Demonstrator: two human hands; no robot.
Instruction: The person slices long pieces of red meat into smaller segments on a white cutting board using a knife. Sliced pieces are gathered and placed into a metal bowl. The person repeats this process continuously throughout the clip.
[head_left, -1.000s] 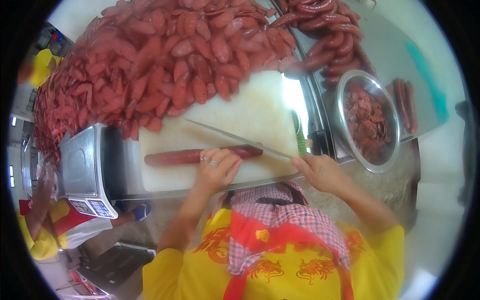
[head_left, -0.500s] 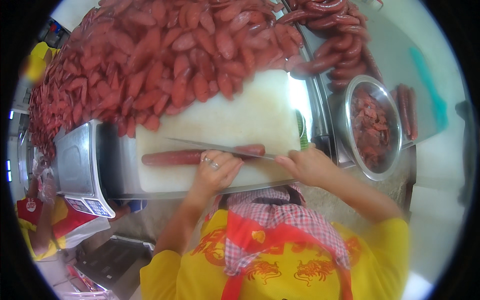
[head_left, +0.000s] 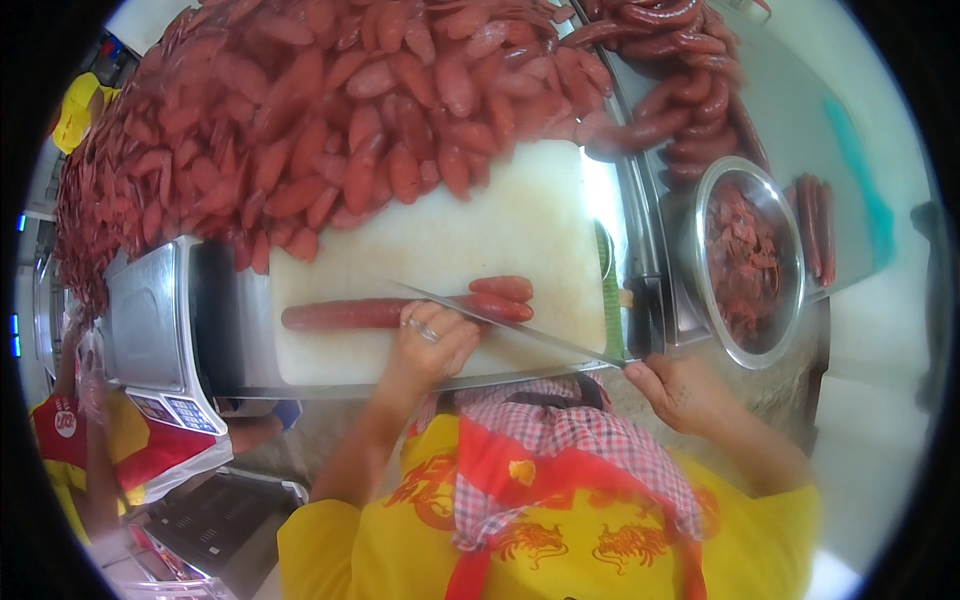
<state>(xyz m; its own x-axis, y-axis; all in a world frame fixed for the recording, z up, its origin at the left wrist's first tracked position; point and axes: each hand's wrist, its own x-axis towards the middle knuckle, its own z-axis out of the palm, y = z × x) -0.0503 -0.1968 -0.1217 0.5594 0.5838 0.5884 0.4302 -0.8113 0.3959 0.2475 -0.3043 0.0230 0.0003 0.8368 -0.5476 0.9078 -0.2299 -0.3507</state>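
A long red sausage (head_left: 340,314) lies crosswise on the white cutting board (head_left: 450,225). My left hand (head_left: 432,340), with rings on a finger, is closed over its middle and presses it down. A slanted cut slice (head_left: 502,288) rests against the far side of the sausage's right end. My right hand (head_left: 682,393) grips a long knife (head_left: 545,335) by the handle, off the board's near right corner. The blade slants up and left, crossing the sausage just right of my left fingers. Whether its edge touches the sausage, I cannot tell.
A big heap of sausage slices (head_left: 300,130) covers the far side. A scale (head_left: 150,320) stands left. At right are a steel bowl (head_left: 790,300) of scraps, linked sausages (head_left: 690,110) and loose sausages (head_left: 817,225). Another person's arm (head_left: 97,430) shows at lower left.
My right hand has drawn the knife back to the right and nearer to me, so the blade slants more steeply. A slice now lies separated beside the sausage's right end. My left hand stays put.
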